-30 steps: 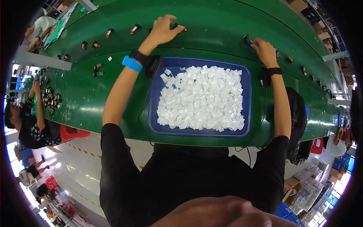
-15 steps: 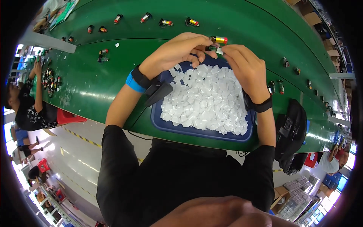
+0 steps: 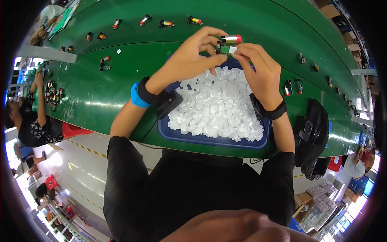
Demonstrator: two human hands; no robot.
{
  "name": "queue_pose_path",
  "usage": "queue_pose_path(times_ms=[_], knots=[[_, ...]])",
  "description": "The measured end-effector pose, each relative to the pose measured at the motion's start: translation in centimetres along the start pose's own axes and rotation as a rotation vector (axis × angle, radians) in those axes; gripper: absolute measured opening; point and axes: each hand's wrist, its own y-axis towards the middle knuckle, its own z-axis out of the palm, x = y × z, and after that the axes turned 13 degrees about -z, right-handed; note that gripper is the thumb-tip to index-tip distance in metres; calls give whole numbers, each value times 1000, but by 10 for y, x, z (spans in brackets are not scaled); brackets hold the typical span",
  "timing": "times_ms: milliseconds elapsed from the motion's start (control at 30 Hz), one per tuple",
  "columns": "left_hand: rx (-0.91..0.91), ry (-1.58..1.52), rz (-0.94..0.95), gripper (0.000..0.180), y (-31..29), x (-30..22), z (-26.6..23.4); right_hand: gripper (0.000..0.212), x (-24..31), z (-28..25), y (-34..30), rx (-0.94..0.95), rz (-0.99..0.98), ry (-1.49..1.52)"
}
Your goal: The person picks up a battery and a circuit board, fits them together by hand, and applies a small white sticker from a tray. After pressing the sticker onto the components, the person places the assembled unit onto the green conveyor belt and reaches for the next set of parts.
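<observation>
Since half a second ago, left hand (image 3: 187, 58) turned its gripped silver-and-red cylinder (image 3: 231, 39) with green circuit board (image 3: 225, 49); board now faces up between hands, apparently accessible. Right hand (image 3: 260, 74) pinches small white square (image 3: 232, 50) beside board, contact unclear. Below hands: blue plastic tray (image 3: 177, 134), heaped white squares (image 3: 215, 107).

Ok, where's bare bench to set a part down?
Bare green bench: between the left forearm and the co-worker's parts pile, nearer than two loose parts; and beyond the right hand, left of the far-right parts. Crowded: the blue tray of white squares, and right of that hand, with two more parts and a black bag.
</observation>
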Motion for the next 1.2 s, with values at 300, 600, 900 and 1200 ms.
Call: queue_pose_path(times_ms=[300,600,900,1200], knots=[[11,31,2,41,0,-11,-4,20,-1,-9,0,-41,542,492],[-55,210,14,49,-10,-18,-1,31,-1,-22,14,0,33,113],[39,40,-27,41,-13,-19,0,30,3,-25,6,93,-12,95],[67,-214,-281,38,-9,-26,5,26,6,-22,8,60,-176,-25]])
